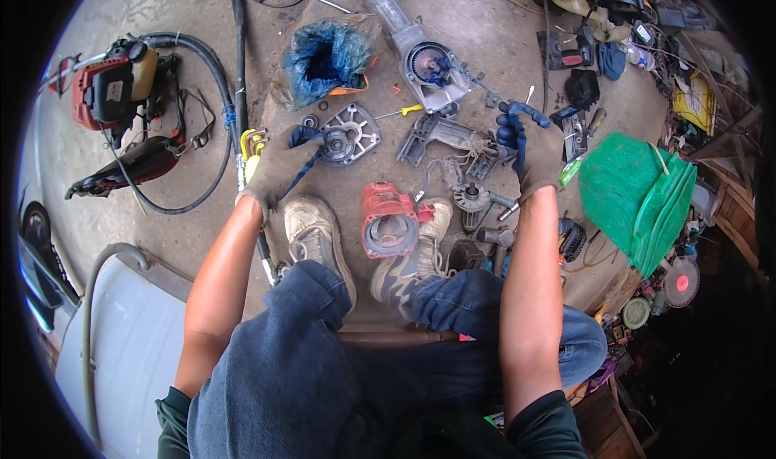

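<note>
My left hand, in a grey-brown glove with dark blue fingers, has its thumb and fingertips brought together at the left edge of a round metal gear cover. Whether they grip the cover or something small is hidden. In my right hand, gloved alike, the fingers curl round a thin stick that points up-left. Its far end reaches a long metal tool body, beside an open gear housing smeared with blue grease. A blue plastic bag gapes open between the cover and that tool.
Between my shoes stands a red motor housing. Near it lie a split grey handle shell, a motor armature and a yellow-handled screwdriver. A red engine with a hose is at left, a green sheet at right.
</note>
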